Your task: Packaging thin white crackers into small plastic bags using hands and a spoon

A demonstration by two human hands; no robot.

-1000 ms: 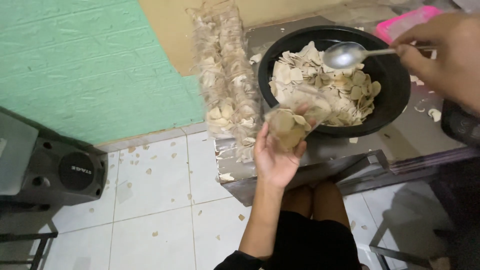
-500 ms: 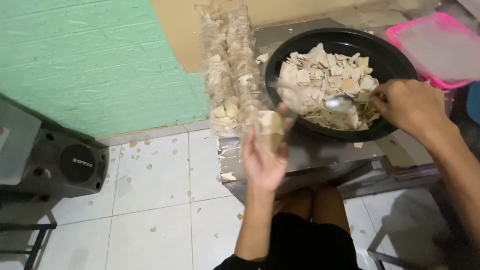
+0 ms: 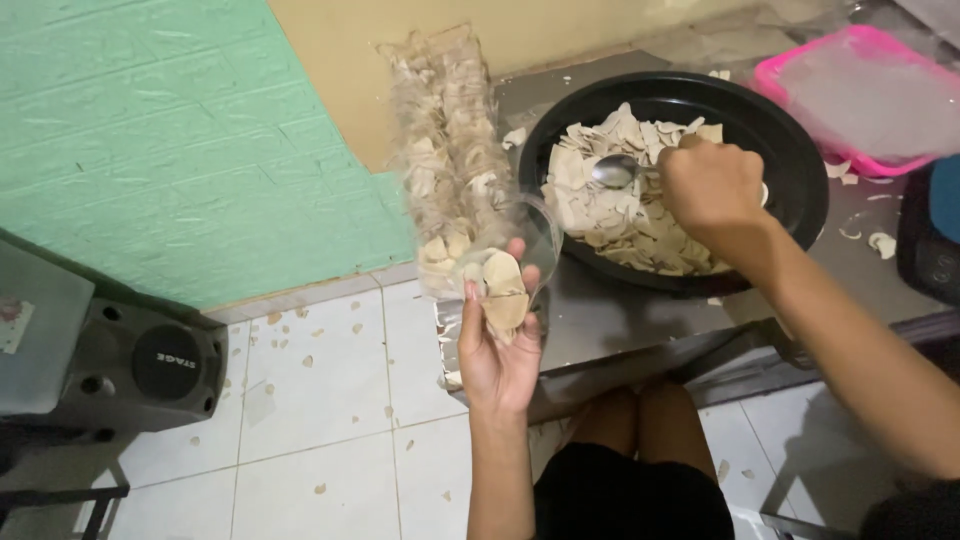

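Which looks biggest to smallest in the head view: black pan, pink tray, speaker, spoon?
1. black pan
2 and 3. pink tray and speaker: these look alike in size; the tray is cut off at the frame edge, so no ranking.
4. spoon, held by the right hand.

A black speaker [image 3: 150,365] on tiled floor [image 3: 330,440]; pink tray [image 3: 868,95], perhaps lidded.

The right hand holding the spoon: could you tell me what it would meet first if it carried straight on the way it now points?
The right hand points its spoon left across the black pan, so it would probably meet the pale chips first; depth is unclear.
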